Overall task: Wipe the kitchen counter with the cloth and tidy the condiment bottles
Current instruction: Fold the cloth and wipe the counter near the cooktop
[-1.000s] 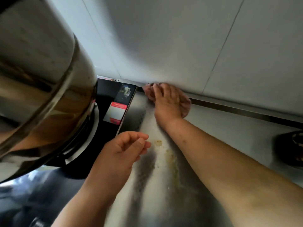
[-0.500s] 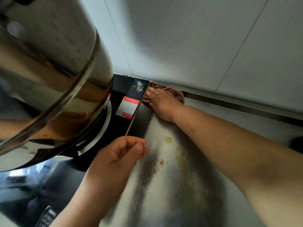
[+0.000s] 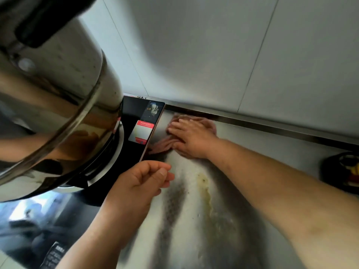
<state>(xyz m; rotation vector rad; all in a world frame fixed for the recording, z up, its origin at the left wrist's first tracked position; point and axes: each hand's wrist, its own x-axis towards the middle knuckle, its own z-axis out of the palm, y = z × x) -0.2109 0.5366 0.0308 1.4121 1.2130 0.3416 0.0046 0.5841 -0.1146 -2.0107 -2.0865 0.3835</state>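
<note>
Brushed steel counter (image 3: pixel 262 136) runs from near to far and meets a pale tiled wall (image 3: pixel 194 55) with thin grout lines. From my remote seat, the far left is filled by a big, round, mirror-polished steel pot (image 3: pixel 58 94) with a black handle (image 3: pixel 48 16) at its top. It sits on a glossy black glass cooktop (image 3: pixel 132 108). A red-and-white rectangular label (image 3: pixel 142 131) is stuck near the cooktop's right edge.

Just right of that edge, nearer me, is the left hand (image 3: pixel 139 183). Its fingers are curled in toward the palm, the thumb lies against the forefinger, and it holds nothing.

Farther back, close to the wall, a soft, crumpled pink cloth (image 3: pixel 165 144) lies on the steel beside the cooktop. The right hand (image 3: pixel 192 136) presses flat on it, fingers straight and close together, pointing left.

Below that forearm, a yellowish greasy streak (image 3: pixel 206 187) runs along the counter.

At the far right edge sits a dark round object (image 3: pixel 342 169) with yellow and red patches. I cannot tell what it is.
</note>
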